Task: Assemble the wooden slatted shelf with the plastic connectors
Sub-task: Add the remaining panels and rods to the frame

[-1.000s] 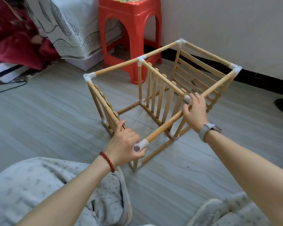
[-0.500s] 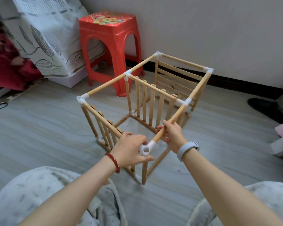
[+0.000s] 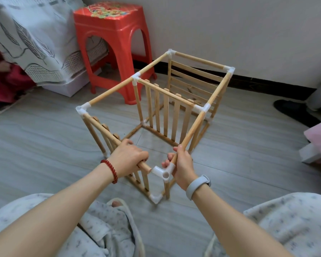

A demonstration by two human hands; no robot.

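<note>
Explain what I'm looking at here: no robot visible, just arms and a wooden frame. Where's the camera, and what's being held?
There is no machine. A person wears one wide-angle camera on the head, looking forward and down, so you see their own two arms.

On the floor stands a partly built wooden slatted shelf: round dowels joined at the corners by white plastic connectors, with slatted panels between them.

The left hand, with the red bead bracelet, grips a dowel of the near slatted panel; the dowel's bare end sticks out, not plugged in. The right hand, with the grey wristband, holds a side dowel just above the near corner connector. A small gap separates dowel end and connector socket, so that joint is open.

Behind stand a red plastic stool and a draped cloth.
</note>
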